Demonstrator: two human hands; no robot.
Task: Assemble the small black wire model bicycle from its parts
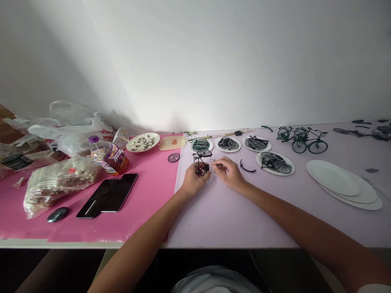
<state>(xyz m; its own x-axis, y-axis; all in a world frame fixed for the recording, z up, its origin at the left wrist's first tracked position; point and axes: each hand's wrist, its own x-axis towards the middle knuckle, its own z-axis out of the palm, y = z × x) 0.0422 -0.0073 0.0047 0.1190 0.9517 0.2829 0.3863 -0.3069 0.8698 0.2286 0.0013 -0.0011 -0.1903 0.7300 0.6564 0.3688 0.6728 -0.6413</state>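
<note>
My left hand (194, 181) is closed around a small black model bicycle (200, 167), just left of the table's middle. One spoked wheel (204, 153) sits on it at the far end. My right hand (231, 175) pinches a thin rod-like tool (213, 165) with a pale shaft, which points left at the model; whether its tip touches is too small to tell. A loose spoked wheel (174, 157) lies on the pink mat to the left. Right of my right hand rests a curved black part (247, 167).
Paper plates (289, 171) of bicycle parts line the back. Assembled model bicycles (317, 145) stand at the right, behind stacked white plates (336, 181). On the left are a drink bottle (106, 156), a stuffed plastic bag (58, 183), a phone (106, 195) and a mouse (58, 214).
</note>
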